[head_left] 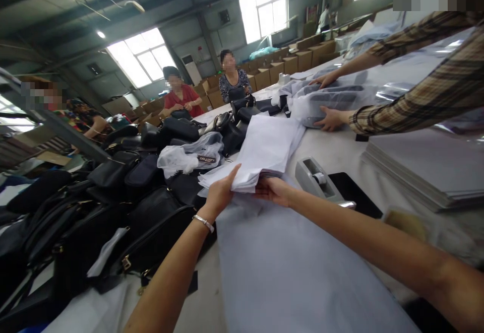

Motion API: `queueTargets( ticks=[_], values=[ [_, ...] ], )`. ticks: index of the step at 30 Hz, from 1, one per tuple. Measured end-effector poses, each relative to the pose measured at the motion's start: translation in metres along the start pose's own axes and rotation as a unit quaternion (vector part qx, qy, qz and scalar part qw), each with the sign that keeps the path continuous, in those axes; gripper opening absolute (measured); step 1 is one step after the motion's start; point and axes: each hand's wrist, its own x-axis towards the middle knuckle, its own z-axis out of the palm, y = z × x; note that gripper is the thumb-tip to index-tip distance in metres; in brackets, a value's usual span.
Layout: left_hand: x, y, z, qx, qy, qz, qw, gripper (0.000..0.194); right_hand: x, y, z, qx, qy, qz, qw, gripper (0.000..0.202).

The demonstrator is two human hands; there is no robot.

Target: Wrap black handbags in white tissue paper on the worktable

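Note:
A stack of white tissue paper (266, 144) is held up over the table in both my hands. My left hand (220, 192), with a silver bangle at the wrist, grips the stack's near left edge, thumb on top. My right hand (275, 190) has its fingers tucked beneath the near right corner, partly hidden by the paper. Below my forearms lies a large pale sheet (287, 267). Just right of my right hand stands a grey tape dispenser (316, 177). Left of the stack is a clear plastic bag (192, 154) with a dark label.
Black handbags (147, 222) pile up across the left side. A co-worker's hands (333, 116), in plaid sleeves, press on a plastic-wrapped bag at right. Grey boards (427, 167) lie stacked nearby. Other people sit across the table, before cardboard boxes (291, 65).

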Motion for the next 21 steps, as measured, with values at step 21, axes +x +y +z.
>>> queueTargets(
  ticks=[21],
  values=[
    [0.019,-0.007,-0.018,-0.087,-0.013,0.023,0.996,0.062,0.045,0.023,-0.013,-0.019,0.034,0.054,0.998,0.011]
  ],
)
